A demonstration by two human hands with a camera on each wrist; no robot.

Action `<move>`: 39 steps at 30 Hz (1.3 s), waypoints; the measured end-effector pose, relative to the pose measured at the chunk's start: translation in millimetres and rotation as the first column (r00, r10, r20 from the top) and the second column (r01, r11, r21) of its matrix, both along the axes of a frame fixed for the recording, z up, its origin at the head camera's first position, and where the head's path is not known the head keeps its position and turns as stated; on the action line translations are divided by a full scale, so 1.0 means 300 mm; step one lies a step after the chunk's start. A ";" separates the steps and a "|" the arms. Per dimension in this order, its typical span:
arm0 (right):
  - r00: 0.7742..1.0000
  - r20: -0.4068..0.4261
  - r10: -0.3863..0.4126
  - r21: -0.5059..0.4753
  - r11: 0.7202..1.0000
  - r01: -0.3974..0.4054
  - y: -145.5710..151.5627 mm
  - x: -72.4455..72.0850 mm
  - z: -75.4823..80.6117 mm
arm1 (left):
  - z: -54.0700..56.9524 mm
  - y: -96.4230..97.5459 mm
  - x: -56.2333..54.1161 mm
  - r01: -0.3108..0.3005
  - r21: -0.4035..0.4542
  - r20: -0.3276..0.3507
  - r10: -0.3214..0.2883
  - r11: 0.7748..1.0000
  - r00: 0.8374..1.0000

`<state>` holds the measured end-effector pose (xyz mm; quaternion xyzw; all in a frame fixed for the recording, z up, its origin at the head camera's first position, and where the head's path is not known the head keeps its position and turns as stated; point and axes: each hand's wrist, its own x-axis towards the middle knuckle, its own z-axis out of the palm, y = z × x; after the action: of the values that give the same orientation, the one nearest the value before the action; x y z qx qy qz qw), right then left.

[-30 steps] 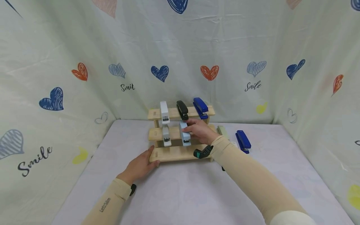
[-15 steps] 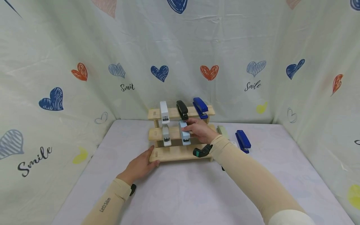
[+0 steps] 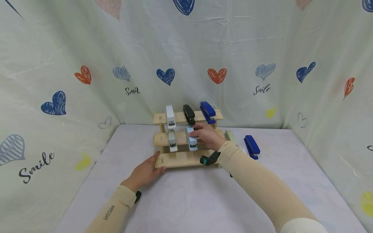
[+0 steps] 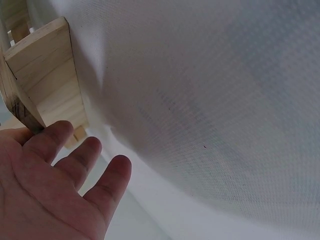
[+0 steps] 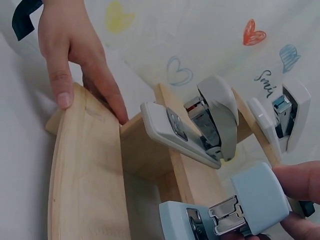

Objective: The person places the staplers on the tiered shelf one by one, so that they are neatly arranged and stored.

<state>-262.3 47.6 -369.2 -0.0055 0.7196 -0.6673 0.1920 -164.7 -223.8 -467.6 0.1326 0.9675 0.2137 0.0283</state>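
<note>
A light blue stapler (image 3: pixel 191 138) sits on the middle tier of a three-tier wooden rack (image 3: pixel 183 159). My right hand (image 3: pixel 208 136) pinches it from the right, thumb and fingertips at its upper arm; its jaws stand apart in the right wrist view. At the bottom tier's left end, my left hand (image 3: pixel 145 173) holds the board, thumb at the front edge and fingers round the end. Left of the blue stapler is a grey-white stapler (image 3: pixel 172 140). The top tier carries a white stapler (image 3: pixel 170 116), a black stapler (image 3: pixel 189 114) and a dark blue stapler (image 3: pixel 208 112).
Right of the rack, another dark blue stapler (image 3: pixel 252 147) lies on the white-covered table (image 3: pixel 186 200). A pale green stapler (image 3: pixel 230 136) is partly hidden behind my right forearm. A patterned curtain (image 3: pixel 192 51) surrounds the table at the back and sides.
</note>
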 end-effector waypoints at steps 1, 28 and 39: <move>1.000 -0.006 -0.004 0.003 1.000 0.004 0.000 0.002 0.000 | 0.000 0.000 0.000 0.000 0.000 -0.001 0.000 1.000 1.000; 0.996 -0.069 0.063 -0.005 0.998 -0.064 0.100 0.042 0.020 | -0.003 0.005 -0.001 0.000 -0.002 0.004 0.000 1.000 1.000; 0.986 -0.119 0.119 0.107 0.989 -0.106 0.399 0.104 0.043 | -0.006 0.003 0.000 0.000 -0.003 -0.005 0.000 1.000 1.000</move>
<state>-231.2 167.2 -356.4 -0.0783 0.7615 -0.6166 0.1840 -164.7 -223.0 -469.2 0.1331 0.9678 0.2120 0.0262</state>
